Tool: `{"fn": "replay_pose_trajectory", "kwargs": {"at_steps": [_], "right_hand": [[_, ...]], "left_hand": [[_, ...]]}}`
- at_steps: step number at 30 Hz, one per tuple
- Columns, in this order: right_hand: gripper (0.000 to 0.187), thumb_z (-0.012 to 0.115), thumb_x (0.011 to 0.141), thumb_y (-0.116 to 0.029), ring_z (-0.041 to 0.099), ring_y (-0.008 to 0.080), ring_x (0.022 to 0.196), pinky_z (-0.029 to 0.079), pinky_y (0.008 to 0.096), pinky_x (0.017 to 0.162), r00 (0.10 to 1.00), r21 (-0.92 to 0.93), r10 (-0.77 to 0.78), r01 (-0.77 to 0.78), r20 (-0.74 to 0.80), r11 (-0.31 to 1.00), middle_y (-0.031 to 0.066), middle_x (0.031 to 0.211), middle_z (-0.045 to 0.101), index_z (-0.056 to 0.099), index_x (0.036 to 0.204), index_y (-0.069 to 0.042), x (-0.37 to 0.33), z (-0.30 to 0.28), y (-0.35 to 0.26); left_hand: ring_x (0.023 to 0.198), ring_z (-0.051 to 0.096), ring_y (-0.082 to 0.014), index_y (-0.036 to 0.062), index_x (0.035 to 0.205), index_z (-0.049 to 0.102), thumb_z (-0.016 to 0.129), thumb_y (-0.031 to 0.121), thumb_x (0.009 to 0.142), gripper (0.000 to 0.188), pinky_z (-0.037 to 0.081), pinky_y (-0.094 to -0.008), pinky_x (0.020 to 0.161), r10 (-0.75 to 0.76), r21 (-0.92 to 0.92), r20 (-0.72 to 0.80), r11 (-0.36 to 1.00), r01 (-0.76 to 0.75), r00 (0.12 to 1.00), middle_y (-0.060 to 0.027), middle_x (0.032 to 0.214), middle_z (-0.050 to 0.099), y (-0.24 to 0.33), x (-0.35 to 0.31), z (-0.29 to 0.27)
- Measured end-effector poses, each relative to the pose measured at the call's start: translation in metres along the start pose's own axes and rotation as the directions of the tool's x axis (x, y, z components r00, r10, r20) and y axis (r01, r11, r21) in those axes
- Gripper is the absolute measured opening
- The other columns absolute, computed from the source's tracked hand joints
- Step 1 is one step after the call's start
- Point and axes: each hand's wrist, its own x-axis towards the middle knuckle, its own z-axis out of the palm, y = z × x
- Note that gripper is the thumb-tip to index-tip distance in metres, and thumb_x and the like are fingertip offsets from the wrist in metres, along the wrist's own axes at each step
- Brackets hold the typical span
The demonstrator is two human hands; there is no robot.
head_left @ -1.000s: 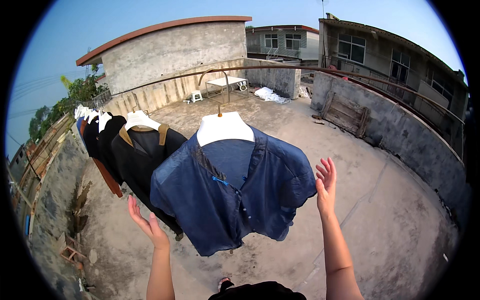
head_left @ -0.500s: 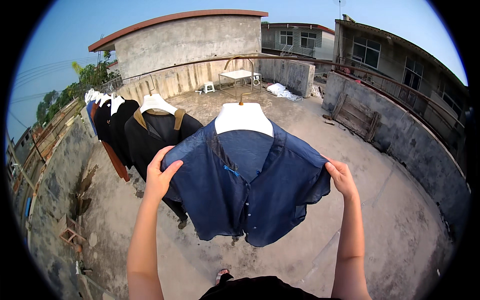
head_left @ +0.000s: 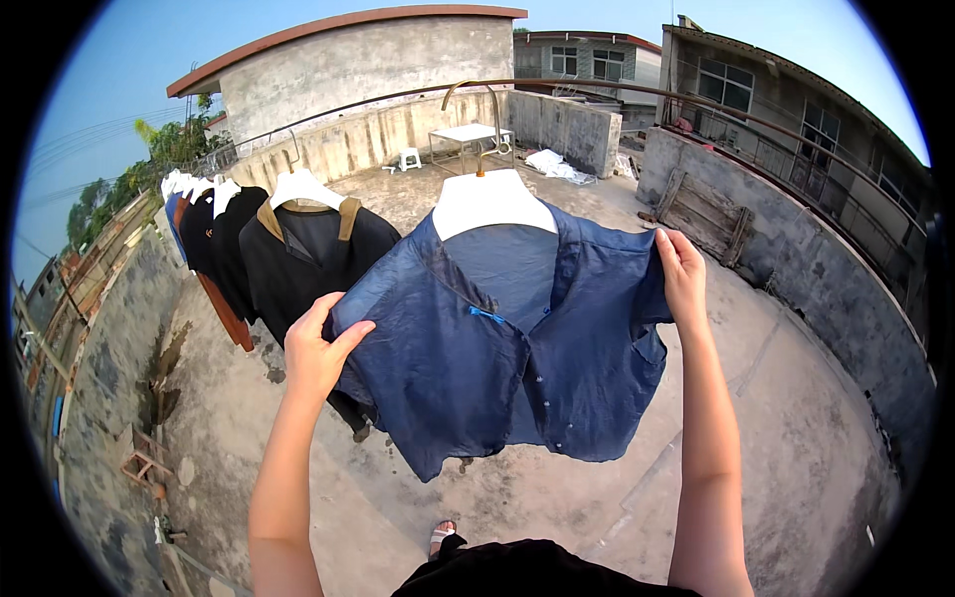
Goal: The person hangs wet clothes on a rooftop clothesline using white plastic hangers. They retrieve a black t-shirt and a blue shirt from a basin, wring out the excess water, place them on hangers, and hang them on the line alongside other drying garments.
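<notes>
Right in front of me a dark blue short-sleeved blouse [head_left: 438, 348] hangs on a white hanger [head_left: 487, 202] with a metal hook. Small buttons run down its front, and a little blue bow sits at the neckline. With thumb and fingers, my left hand [head_left: 323, 348] pinches the sleeve at the left. My right hand [head_left: 682, 276] grips the edge of the other sleeve, raised a bit higher, so the blouse is stretched wide and tilts up toward the right. The fabric hides part of the floor behind.
To the left hang a black top with a tan collar [head_left: 323, 254] and several dark garments on white hangers. A rusty metal pole [head_left: 637, 92] spans overhead. Farther back stand a white-topped table [head_left: 472, 132] and a white stool [head_left: 410, 157]. Concrete walls [head_left: 766, 214] enclose the rooftop.
My right hand has risen with its sleeve, tilting the blouse up on that side. My left hand keeps its hold almost in place. The whole view has shifted slightly.
</notes>
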Motion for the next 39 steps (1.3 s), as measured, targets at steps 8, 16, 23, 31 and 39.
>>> {"fn": "replay_pose_trajectory", "kwargs": {"at_steps": [8, 16, 23, 31, 39], "right_hand": [[0.026, 0.054, 0.094, -0.019, 0.056, 0.0133, 0.094, 0.045, 0.0295, 0.082, 0.981, 0.068, 0.011, 0.003, -0.195, 0.998, 0.0073, 0.111, 0.06, 0.057, 0.115, -0.004, -0.057, 0.004, -0.017], [0.047, 0.066, 0.081, -0.047, 0.067, 0.023, 0.079, 0.052, 0.0327, 0.073, 0.508, -0.396, 0.524, -0.346, 0.684, 0.851, 0.0102, 0.089, 0.07, 0.068, 0.1, -0.004, -0.273, 0.088, 0.051], [0.048, 0.064, 0.081, -0.052, 0.066, 0.0289, 0.089, 0.051, 0.036, 0.081, 0.516, -0.393, 0.568, -0.415, 0.641, 0.821, 0.0114, 0.094, 0.07, 0.069, 0.104, -0.01, -0.309, 0.209, 0.092], [0.021, 0.064, 0.082, -0.024, 0.066, 0.0258, 0.086, 0.051, 0.0353, 0.079, 0.479, -0.349, 0.58, -0.488, 0.659, 0.8, 0.0139, 0.091, 0.068, 0.07, 0.094, -0.008, -0.314, 0.194, 0.103], [0.037, 0.064, 0.085, -0.028, 0.059, 0.031, 0.109, 0.045, 0.0355, 0.094, 0.446, -0.24, 0.511, -0.533, 0.735, 0.811, 0.0186, 0.116, 0.061, 0.063, 0.117, -0.009, -0.324, 0.212, 0.11]], "left_hand": [[0.111, 0.053, -0.02, 0.0011, 0.134, 0.038, 0.08, 0.015, 0.072, 0.076, 0.042, -0.0329, 0.096, -0.091, -0.391, 0.1, 0.912, 0.124, 0.991, -0.0124, 0.122, 0.054, -0.026, -0.035, 0.013], [0.11, 0.05, -0.0226, -0.0001, 0.125, 0.04, 0.084, 0.012, 0.066, 0.075, 0.04, -0.0362, 0.096, -0.318, -0.512, 0.206, 0.771, 0.379, 0.925, -0.0127, 0.121, 0.051, -0.082, -0.158, 0.067], [0.109, 0.048, -0.0222, -0.0006, 0.126, 0.039, 0.085, 0.014, 0.064, 0.079, 0.038, -0.0371, 0.095, -0.49, -0.427, 0.175, 0.744, 0.514, 0.854, -0.0111, 0.119, 0.05, -0.089, -0.197, 0.084], [0.102, 0.042, -0.0244, 0.0011, 0.12, 0.037, 0.084, 0.02, 0.065, 0.074, 0.036, -0.0369, 0.088, -0.535, -0.121, -0.214, 0.845, 0.521, 0.817, -0.0128, 0.118, 0.04, -0.079, -0.25, 0.095], [0.09, 0.049, -0.022, 0.0031, 0.101, 0.051, 0.078, 0.016, 0.071, 0.043, 0.039, -0.0336, 0.079, -0.501, -0.072, -0.116, 0.865, 0.496, 0.858, -0.0094, 0.099, 0.051, -0.07, -0.259, 0.086]]}}
